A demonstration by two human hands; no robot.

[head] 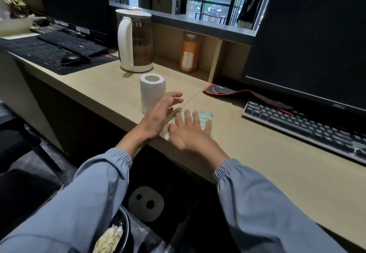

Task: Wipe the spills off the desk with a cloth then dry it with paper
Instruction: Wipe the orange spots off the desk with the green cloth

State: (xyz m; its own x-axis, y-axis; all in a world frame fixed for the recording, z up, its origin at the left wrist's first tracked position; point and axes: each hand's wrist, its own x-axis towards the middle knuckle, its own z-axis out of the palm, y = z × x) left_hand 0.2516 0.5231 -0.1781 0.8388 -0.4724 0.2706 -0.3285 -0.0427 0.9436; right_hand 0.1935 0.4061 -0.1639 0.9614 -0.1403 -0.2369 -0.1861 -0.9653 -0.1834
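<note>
A light green folded cloth [205, 117] lies on the wooden desk [267, 153] near its front edge. My right hand [190, 132] rests flat on the cloth with its fingers spread, covering most of it. My left hand [160, 114] hovers just left of the cloth with open, slightly curled fingers and holds nothing. A white paper roll [151, 89] stands upright right behind my left hand. No spill is visible on the desk surface around the cloth.
A white kettle [134, 41] and an orange bottle [189, 51] stand at the back. A keyboard [305, 126] and monitor [316, 35] are to the right, with a second keyboard [71, 42] and mouse [74, 59] at far left. A bin [116, 233] sits under the desk.
</note>
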